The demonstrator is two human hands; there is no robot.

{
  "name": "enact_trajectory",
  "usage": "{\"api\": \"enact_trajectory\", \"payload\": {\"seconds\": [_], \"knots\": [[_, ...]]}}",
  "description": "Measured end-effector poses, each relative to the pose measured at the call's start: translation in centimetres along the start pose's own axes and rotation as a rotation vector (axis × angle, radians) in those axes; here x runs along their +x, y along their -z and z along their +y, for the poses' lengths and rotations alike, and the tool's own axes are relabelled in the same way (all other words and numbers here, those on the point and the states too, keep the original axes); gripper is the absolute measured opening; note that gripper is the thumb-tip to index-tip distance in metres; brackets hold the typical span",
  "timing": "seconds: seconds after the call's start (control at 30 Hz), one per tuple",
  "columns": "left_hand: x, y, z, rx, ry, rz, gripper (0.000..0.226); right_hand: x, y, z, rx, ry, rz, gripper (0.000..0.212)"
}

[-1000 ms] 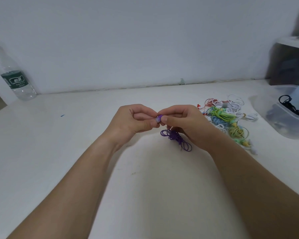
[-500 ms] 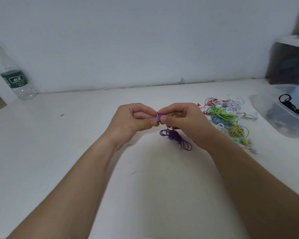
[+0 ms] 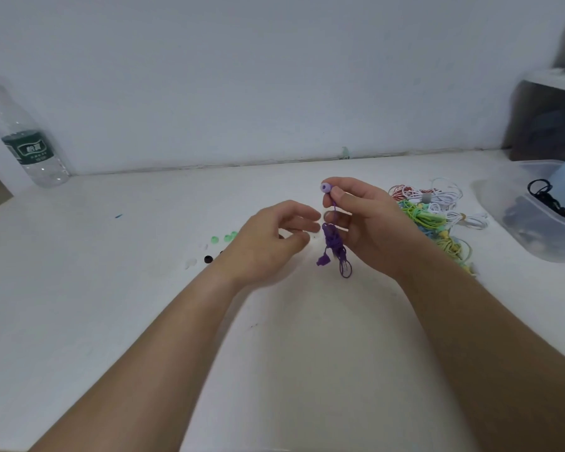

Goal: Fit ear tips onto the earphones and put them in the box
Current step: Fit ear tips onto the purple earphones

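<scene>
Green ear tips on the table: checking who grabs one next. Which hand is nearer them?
Left. The left hand is close beside the green ear tips; the right hand is farther off, pinching the purple earphone.

The purple wired earphones (image 3: 332, 244) hang in a knotted bundle from the right hand (image 3: 367, 223), one bud with its pale ear tip (image 3: 326, 188) uppermost. Small green, black and clear loose ear tips (image 3: 224, 238) lie scattered on the white counter (image 3: 111, 288). A tangled pile of coloured earphones (image 3: 428, 213) lies well to their right, beside the clear plastic box (image 3: 535, 234).

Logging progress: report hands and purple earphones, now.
Right hand pinches purple earphones near the bud, cord dangling. Left hand empty, loosely curled. Earphone pile lies between hands and box.
</scene>
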State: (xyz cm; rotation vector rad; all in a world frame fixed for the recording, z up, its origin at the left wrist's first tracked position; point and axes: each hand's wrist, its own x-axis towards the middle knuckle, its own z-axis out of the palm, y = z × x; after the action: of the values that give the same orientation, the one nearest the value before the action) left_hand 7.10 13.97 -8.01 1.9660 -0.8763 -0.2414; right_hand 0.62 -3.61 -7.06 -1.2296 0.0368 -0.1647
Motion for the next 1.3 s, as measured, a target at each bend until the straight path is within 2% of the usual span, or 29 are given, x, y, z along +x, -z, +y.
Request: {"api": "enact_trajectory", "payload": {"seconds": [0.1, 0.17, 0.27, 0.37, 0.53, 0.63, 0.73, 0.87, 0.93, 1.0, 1.07, 1.13, 1.23, 1.3], "knots": [[-0.4, -0.3, 0.5, -0.063, 0.053, -0.102, 0.026, -0.1, -0.1, 0.0, 0.061, 0.002, -0.003, 0.012], [-0.5, -0.8, 0.7, 0.017, 0.040, -0.115, 0.031, -0.1, -0.2, 0.0, 0.095, 0.004, -0.002, 0.013], [-0.5, -1.2, 0.5, 0.105, 0.029, -0.104, 0.036, -0.1, -0.4, -0.1, 0.120, 0.003, 0.002, 0.014], [-0.6, -1.0, 0.5, 0.083, 0.034, -0.071, 0.032, 0.0, -0.5, -0.1, 0.156, 0.006, 0.036, 0.013], [-0.6, -1.3, 0.8, 0.023, 0.063, -0.106, 0.031, 0.1, -0.8, -0.1, 0.265, 0.025, 0.076, 0.014], [-0.5, -1.2, 0.7, -0.043, 0.085, -0.053, 0.028, 0.1, -0.8, -0.1, 0.279, 0.027, 0.108, 0.013], [-0.4, -0.7, 0.7, -0.102, 0.099, 0.094, 0.026, 0.3, -0.6, -0.4, 0.106, 0.050, 0.218, 0.004], [-0.2, -0.2, 0.3, -0.113, 0.090, 0.266, 0.016, 0.5, -0.7, 0.3, -0.256, 0.059, 0.349, 0.014], [-0.2, 0.0, 0.3, -0.174, 0.079, 0.297, 0.013, 0.5, -0.9, 1.0, -0.352, 0.003, 0.358, 0.017], [-0.1, 0.1, 0.3, -0.207, 0.068, 0.310, 0.015, 0.7, -0.9, 1.7, -0.556, -0.024, 0.370, 0.017], [0.0, 0.2, 0.3, -0.224, 0.062, 0.313, 0.016, 0.7, -0.8, 2.1, -0.817, 0.034, 0.391, 0.015], [0.0, 0.1, 0.2, -0.232, 0.060, 0.321, 0.015, 0.7, -0.9, 2.1, -0.957, 0.130, 0.407, 0.015], [0.0, 0.0, 0.2, -0.235, 0.064, 0.343, 0.012, 0.6, -1.7, 1.9, -0.899, 0.247, 0.332, 0.020], [0.0, 0.1, 0.1, -0.238, 0.067, 0.358, 0.010, 0.4, -2.3, 2.0, -0.769, 0.221, 0.230, 0.019]]}}
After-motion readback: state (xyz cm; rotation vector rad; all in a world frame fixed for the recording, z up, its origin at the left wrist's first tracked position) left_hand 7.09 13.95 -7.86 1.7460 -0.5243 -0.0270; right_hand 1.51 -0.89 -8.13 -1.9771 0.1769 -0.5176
